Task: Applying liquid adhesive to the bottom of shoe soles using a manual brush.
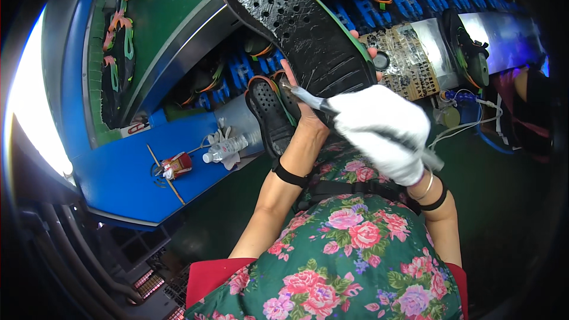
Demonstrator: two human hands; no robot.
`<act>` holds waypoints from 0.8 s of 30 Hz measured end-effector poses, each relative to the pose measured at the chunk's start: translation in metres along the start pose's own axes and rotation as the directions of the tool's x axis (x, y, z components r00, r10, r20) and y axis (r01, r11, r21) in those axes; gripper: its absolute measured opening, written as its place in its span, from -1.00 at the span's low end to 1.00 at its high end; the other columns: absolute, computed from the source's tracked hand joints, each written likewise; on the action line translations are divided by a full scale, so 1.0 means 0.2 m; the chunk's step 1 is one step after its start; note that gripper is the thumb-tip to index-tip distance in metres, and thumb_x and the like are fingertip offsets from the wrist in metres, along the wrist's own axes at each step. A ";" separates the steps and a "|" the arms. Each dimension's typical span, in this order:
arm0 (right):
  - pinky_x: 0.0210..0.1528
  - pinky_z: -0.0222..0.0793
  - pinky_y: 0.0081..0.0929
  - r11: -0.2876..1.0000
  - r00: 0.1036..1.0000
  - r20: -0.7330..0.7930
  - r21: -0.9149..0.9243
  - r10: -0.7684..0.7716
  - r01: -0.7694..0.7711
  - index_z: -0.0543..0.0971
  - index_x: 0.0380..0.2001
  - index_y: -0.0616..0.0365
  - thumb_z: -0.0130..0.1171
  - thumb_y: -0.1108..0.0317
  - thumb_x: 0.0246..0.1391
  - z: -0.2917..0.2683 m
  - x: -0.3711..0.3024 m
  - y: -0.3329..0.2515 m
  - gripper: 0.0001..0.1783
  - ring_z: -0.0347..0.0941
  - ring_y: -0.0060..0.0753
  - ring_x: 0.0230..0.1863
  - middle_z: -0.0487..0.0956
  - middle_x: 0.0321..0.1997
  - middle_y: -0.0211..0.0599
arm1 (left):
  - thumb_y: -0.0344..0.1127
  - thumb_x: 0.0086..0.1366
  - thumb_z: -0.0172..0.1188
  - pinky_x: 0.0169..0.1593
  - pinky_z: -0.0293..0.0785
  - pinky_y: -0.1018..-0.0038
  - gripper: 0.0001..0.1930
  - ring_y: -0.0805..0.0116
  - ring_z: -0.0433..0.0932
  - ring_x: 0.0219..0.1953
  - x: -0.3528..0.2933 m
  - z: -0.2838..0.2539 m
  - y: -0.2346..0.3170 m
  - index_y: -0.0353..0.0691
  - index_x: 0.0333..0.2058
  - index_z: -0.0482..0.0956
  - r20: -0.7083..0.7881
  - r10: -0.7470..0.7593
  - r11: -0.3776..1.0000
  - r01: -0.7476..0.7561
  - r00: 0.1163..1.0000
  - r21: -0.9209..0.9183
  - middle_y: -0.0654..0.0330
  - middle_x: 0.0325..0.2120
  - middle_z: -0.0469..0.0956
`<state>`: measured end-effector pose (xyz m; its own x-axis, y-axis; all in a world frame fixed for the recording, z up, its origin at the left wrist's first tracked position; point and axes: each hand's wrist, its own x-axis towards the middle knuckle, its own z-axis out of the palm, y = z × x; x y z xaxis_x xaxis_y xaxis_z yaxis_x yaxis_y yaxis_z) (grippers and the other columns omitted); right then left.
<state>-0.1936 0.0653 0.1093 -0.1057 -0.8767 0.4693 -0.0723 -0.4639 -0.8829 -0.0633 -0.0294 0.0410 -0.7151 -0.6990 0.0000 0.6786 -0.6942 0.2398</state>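
My bare left hand (310,120) is wrapped under a large black shoe sole (296,35) with an orange and green rim, its fingertips showing at both edges. The sole's upper face is up, dotted with holes at the forefoot and shiny as if wet. A thin brush (307,98) is gripped in my right hand (382,130), which wears a white glove blurred by motion. The brush tip lies over the sole's heel edge, near my left thumb; whether it touches cannot be told. Behind my left wrist is another pair of black soles (271,112), partly covered.
A blue table (130,169) at left bears a clear plastic bottle (225,149), a red-and-white box (176,166) and a stick (172,186). Shoes hang along a green conveyor (178,0). Taped cardboard (409,62), a black shoe (465,50) and white tubing (468,124) are at right.
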 end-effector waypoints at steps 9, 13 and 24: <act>-0.10 0.59 -0.32 0.955 0.986 0.123 -0.259 -0.116 0.144 0.78 -0.22 0.14 0.44 0.55 -0.09 -0.01 -0.07 0.00 -0.72 0.72 -0.18 -0.15 0.78 -0.15 -0.17 | 0.76 0.13 -0.08 0.22 0.47 -0.23 0.25 -0.22 0.42 0.27 0.01 -0.04 0.01 -0.30 0.43 0.16 0.036 0.019 0.991 -0.014 0.999 -0.132 -0.12 0.27 0.40; -0.15 0.61 -0.34 0.999 0.994 0.102 0.043 -0.037 0.032 0.78 -0.30 0.12 0.44 0.57 -0.09 -0.08 -0.08 0.06 -0.79 0.73 -0.20 -0.22 0.78 -0.20 -0.12 | 0.73 0.15 -0.05 0.18 0.48 -0.27 0.23 -0.25 0.41 0.27 0.00 -0.08 0.04 -0.27 0.44 0.14 0.187 -0.044 0.998 0.051 0.981 -0.035 -0.08 0.34 0.32; -0.11 0.61 -0.37 0.993 0.973 0.226 0.116 -0.038 0.012 0.80 -0.28 0.09 0.44 0.49 0.01 -0.11 -0.11 0.09 -0.83 0.72 -0.25 -0.15 0.79 -0.17 -0.27 | 0.67 -0.08 0.32 0.26 0.51 -0.07 0.39 -0.32 0.41 0.24 -0.05 -0.10 0.12 -0.16 0.51 0.01 0.053 -0.078 0.993 0.083 0.996 -0.088 -0.42 0.31 0.29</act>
<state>-0.2143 0.0792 0.0825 0.1237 -0.8647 0.4868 0.0416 -0.4856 -0.8732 -0.0375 -0.0426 0.0262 -0.7739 -0.6324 0.0328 0.6292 -0.7621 0.1528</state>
